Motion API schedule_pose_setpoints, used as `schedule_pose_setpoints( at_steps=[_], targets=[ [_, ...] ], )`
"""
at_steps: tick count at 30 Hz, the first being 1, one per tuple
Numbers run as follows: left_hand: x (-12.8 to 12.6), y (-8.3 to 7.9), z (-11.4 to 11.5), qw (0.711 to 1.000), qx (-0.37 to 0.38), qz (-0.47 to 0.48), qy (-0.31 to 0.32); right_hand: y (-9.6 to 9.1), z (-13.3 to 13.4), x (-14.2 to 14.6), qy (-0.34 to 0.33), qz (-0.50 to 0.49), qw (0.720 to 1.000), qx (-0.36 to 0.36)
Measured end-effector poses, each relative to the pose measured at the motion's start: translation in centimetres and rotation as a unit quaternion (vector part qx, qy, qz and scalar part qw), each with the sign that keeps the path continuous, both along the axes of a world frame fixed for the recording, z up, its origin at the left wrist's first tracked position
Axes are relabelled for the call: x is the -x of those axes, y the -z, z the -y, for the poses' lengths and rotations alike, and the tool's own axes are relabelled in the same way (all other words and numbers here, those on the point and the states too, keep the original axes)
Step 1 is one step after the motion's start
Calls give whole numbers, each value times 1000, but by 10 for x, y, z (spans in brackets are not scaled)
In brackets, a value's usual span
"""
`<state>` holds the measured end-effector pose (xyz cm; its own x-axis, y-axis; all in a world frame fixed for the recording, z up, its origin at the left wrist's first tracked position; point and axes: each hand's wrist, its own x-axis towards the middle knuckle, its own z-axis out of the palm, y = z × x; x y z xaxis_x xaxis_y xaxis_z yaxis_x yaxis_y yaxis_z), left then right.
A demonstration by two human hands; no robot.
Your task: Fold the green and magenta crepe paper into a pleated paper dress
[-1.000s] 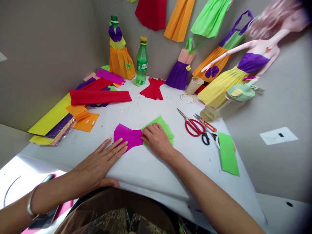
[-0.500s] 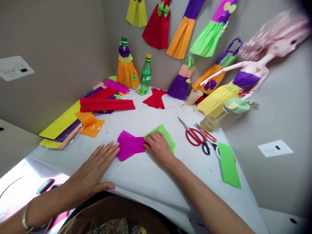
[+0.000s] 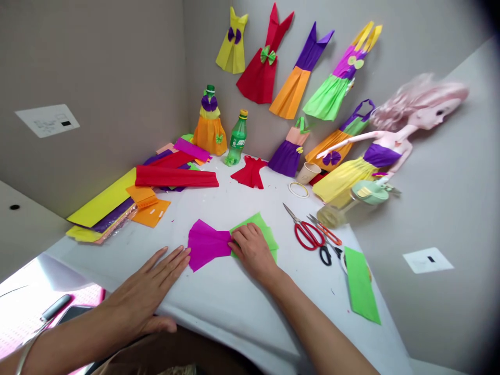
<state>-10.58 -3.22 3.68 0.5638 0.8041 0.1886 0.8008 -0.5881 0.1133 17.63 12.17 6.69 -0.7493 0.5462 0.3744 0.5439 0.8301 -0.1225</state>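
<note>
Left hand lies flat and open on the white-covered worktop, its fingertips at the edge of a magenta crepe-paper piece; contact cannot be told. Right hand presses palm-down, not gripping, where that piece overlaps a green crepe-paper piece, apparently to stop the overlap sliding. Both pieces lie mid-worktop, close to the person. Red-handled scissors rest within the right hand's reach, near a green paper strip. Green soda bottle: label resembles Sprite, too small to confirm.
</note>
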Motion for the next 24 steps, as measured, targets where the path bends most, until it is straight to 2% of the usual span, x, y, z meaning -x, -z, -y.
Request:
schedule_pose_setpoints(
  at_steps=[4,8,12,16,20,22,24],
  targets=[
    [10,-1,15,999,-3,23,-42,1,0,0,-2,-7,1000,-4],
    [0,-14,5,996,-3,50,-77,2,0,1,3,-16,1000,-10],
    [-29,-24,-18,998,11,62,-31,1,1,0,1,-21,1000,-15],
    [-51,-11,-27,998,50,38,-12,0,1,0,-1,-26,1000,-14],
    [-38,6,-7,999,19,19,-19,0,1,0,-3,-26,1000,-5],
    [-22,7,8,999,-16,25,-26,-1,1,0,-3,-24,1000,-1],
    [-7,2,18,998,-39,38,-42,0,1,0,-1,-21,1000,0]
  ],
)
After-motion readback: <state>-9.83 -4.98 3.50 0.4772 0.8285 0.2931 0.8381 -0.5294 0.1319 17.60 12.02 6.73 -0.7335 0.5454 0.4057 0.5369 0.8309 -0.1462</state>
